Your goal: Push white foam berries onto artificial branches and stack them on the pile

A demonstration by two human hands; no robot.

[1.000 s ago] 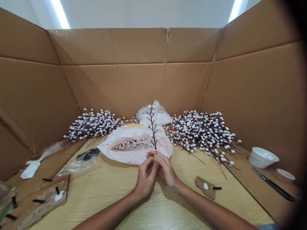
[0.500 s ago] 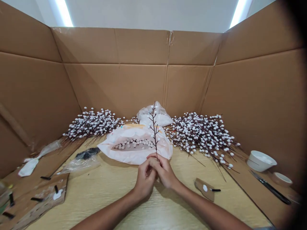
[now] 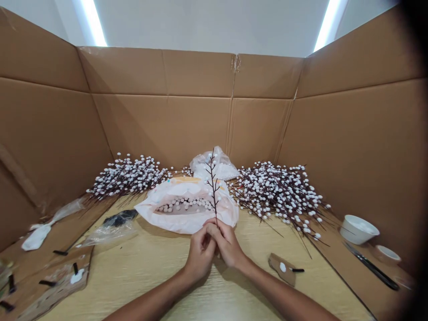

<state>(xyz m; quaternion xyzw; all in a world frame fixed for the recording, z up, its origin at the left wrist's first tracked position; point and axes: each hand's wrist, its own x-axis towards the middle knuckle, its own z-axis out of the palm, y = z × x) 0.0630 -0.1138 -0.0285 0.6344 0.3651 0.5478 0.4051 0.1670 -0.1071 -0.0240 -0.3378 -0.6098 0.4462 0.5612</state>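
Observation:
A thin dark brown artificial twig (image 3: pixel 214 191) with short side shoots stands upright at the middle. My left hand (image 3: pixel 200 252) and my right hand (image 3: pixel 228 243) are closed together around its lower end, fingers overlapping, so the stem's base is hidden. Just behind the twig lies a white plastic bag (image 3: pixel 187 225), its mouth open toward me. Inside the bag are many small white foam balls (image 3: pixel 185 205). A clear bag of white material (image 3: pixel 214 167) sits farther back.
Piles of white-berried twigs lie at the left (image 3: pixel 129 176) and right (image 3: pixel 277 191). At right are a white bowl (image 3: pixel 359 229), a black-handled knife (image 3: pixel 372 267), a tape roll (image 3: pixel 388 255) and a cardboard scrap with white paste (image 3: pixel 282 269). Glue-smeared cardboard (image 3: pixel 63 276) lies left; cardboard walls (image 3: pixel 197 120) surround the table.
The view has tilted and shifted slightly, so the scene sits a little lower. Both hands keep the same hold on the twig.

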